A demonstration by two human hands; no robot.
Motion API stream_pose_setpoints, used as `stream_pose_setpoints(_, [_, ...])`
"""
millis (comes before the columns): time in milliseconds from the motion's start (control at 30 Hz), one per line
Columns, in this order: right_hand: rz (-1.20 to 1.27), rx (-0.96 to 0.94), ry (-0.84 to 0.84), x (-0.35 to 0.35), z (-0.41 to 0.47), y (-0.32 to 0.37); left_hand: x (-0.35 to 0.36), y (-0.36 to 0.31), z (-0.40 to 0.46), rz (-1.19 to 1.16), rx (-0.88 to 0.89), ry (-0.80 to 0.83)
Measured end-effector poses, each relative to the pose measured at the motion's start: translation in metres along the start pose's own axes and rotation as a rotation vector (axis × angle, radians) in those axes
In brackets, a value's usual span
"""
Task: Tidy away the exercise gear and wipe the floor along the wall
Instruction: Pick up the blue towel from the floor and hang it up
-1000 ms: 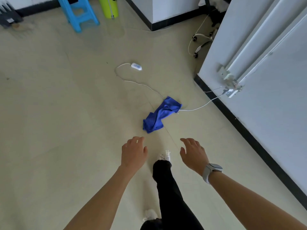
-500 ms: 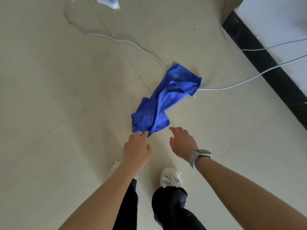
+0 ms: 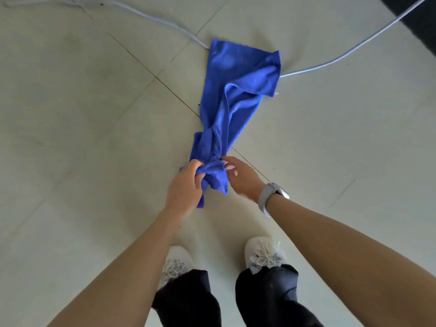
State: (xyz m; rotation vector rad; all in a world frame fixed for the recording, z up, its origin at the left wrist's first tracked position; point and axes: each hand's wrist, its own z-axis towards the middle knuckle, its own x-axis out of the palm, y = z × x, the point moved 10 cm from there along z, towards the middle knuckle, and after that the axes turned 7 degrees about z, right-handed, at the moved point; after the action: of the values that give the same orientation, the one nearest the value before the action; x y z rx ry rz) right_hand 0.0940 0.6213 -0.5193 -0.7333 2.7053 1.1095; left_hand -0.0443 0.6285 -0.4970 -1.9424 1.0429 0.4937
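Indoor room, tiled floor [image 3: 94, 138], loose cable [image 3: 342, 56]

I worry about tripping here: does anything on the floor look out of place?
Yes: a white cable trails loose across the floor and runs under the far end of the blue cloth that the left hand grips.

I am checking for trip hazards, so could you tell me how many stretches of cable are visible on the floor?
2. One cable stretch runs from the top left to the cloth; another leaves the cloth's right edge toward the top right. Under the cloth, they may join.
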Motion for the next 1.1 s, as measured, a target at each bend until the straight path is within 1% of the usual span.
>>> stream_pose_setpoints(100, [0.039, -0.089, -0.061, -0.026, -0.066, 0.032, -0.036, -0.035, -0.055, -0.074, 0.018, 0.049])
stream_pose_setpoints(167, [0.034, -0.136, -0.060, -0.041, -0.118, 0.056, -0.067, -0.071, -0.098, -0.081, 0.094, 0.074])
stream_pose_setpoints(233, [0.073, -0.147, -0.074, -0.065, -0.173, 0.084, -0.106, -0.120, -0.141, -0.067, 0.220, 0.085])
stream_pose_setpoints(333, [0.122, -0.170, -0.092, -0.108, -0.257, 0.139, -0.159, -0.195, -0.206, 0.056, 0.421, 0.133])
stream_pose_setpoints(400, [0.118, -0.188, -0.058, -0.131, -0.312, 0.176, -0.197, -0.243, -0.246, 0.139, 0.553, 0.103])
stream_pose_setpoints(467, [0.090, -0.180, -0.045, -0.155, -0.367, 0.206, -0.235, -0.288, -0.286, 0.171, 0.672, 0.059])
stream_pose_setpoints(567, [0.123, -0.155, -0.114, -0.195, -0.456, 0.240, -0.282, -0.345, -0.346, 0.187, 0.824, 0.035])
stream_pose_setpoints(633, [0.202, -0.147, -0.195, -0.216, -0.516, 0.250, -0.297, -0.375, -0.382, 0.247, 0.864, 0.045])
stream_pose_setpoints(700, [0.254, -0.126, -0.309, -0.233, -0.575, 0.247, -0.299, -0.405, -0.413, 0.350, 0.849, 0.096])
stream_pose_setpoints(767, [0.255, -0.108, -0.454, -0.254, -0.634, 0.236, -0.290, -0.443, -0.445, 0.385, 0.864, 0.187])
stream_pose_setpoints(833, [0.254, -0.082, -0.592, -0.276, -0.694, 0.219, -0.276, -0.492, -0.489, 0.327, 0.951, 0.299])
stream_pose_setpoints(867, [0.259, -0.072, -0.657, -0.288, -0.724, 0.207, -0.265, -0.516, -0.512, 0.286, 0.965, 0.371])
stream_pose_setpoints(933, [0.264, -0.043, -0.758, -0.309, -0.781, 0.177, -0.238, -0.554, -0.558, 0.233, 0.927, 0.503])
stream_pose_setpoints(1000, [0.242, -0.014, -0.851, -0.331, -0.837, 0.143, -0.209, -0.595, -0.606, 0.191, 0.938, 0.539])
stream_pose_setpoints(1067, [0.251, 0.037, -0.993, -0.356, -0.899, 0.097, -0.173, -0.640, -0.664, 0.188, 1.039, 0.560])
stream_pose_setpoints(1100, [0.283, 0.053, -1.083, -0.368, -0.934, 0.073, -0.153, -0.660, -0.698, 0.227, 1.106, 0.579])
